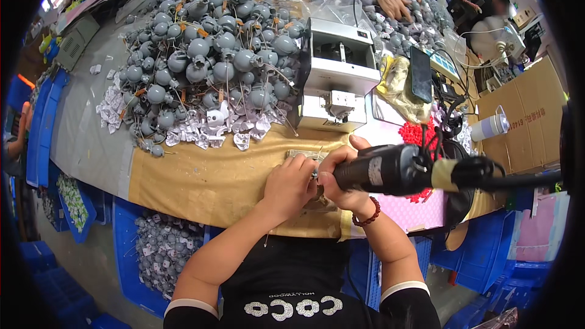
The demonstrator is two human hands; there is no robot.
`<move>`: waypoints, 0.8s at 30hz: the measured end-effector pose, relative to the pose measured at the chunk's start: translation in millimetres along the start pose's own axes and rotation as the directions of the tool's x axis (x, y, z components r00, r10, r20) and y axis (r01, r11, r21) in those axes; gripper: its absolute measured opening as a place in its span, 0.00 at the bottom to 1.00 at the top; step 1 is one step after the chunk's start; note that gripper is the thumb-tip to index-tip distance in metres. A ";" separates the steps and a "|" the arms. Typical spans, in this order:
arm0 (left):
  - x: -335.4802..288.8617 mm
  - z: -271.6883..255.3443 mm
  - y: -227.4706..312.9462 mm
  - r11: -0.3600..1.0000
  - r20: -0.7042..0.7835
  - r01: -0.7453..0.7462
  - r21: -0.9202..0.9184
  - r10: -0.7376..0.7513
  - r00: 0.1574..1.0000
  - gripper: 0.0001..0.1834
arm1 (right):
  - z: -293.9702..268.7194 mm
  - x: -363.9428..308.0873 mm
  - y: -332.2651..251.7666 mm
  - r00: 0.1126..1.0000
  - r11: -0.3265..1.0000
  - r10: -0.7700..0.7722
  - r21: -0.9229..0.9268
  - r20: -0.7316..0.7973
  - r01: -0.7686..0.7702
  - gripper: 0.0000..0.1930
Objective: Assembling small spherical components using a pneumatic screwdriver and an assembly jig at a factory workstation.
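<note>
Table (201, 186) before us, partly tan-covered. Heap of grey balls (198, 47) at left; machine (338, 75) beside it. Nearer us, right hand (341, 176) grips black driver (387, 168) above table. Left hand (288, 187) adjacent, fingers curled; whether gripping, we cannot tell.

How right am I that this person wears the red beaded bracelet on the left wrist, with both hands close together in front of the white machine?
Not quite: the head view shows the red beaded bracelet on the right wrist, not the left. The left hand and right hand are indeed close together in front of the white machine.
</note>
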State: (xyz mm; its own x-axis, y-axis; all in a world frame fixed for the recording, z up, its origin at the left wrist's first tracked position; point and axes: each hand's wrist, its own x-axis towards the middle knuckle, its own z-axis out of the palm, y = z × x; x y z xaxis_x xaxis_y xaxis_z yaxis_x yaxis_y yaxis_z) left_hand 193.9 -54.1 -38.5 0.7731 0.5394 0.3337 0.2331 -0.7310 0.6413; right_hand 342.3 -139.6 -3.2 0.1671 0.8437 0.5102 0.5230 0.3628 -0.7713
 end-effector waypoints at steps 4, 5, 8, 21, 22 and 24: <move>-0.3 3.5 -2.3 1.000 0.000 0.018 -0.011 -0.018 1.000 0.18 | 3.2 4.5 3.4 0.999 0.998 -0.005 0.062 -0.034 0.007 0.45; -0.1 4.5 -2.2 1.000 -0.005 0.019 -0.016 -0.019 1.000 0.18 | 3.6 5.2 2.3 0.998 0.993 0.007 0.118 -0.055 -0.001 0.45; 0.7 3.6 -0.4 0.999 -0.005 0.014 -0.035 -0.014 1.000 0.19 | -1.4 12.8 -7.8 0.993 0.950 0.071 0.309 -0.098 -0.038 0.39; -8.0 -2.6 6.1 0.998 -0.008 -0.035 -0.045 0.035 0.999 0.17 | -78.1 -38.0 95.7 0.846 0.850 0.216 -0.333 -0.487 -0.409 0.24; -9.8 -3.4 5.2 0.998 -0.019 -0.042 -0.041 0.041 0.999 0.17 | -64.7 -39.6 82.9 0.900 0.838 0.098 -0.452 -0.424 -0.304 0.21; -12.5 -5.8 3.7 0.998 -0.041 -0.057 -0.035 0.055 0.998 0.16 | -37.7 -33.7 42.8 0.934 0.915 0.244 -0.257 -0.261 -0.311 0.14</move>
State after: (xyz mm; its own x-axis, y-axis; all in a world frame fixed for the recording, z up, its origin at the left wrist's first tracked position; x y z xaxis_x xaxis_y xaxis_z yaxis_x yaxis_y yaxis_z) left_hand 181.6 -61.1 -36.3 0.7598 0.5149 0.3970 0.1680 -0.7453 0.6452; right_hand 390.5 -167.5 -39.0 0.5016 0.7734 0.3877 0.6417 -0.0321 -0.7663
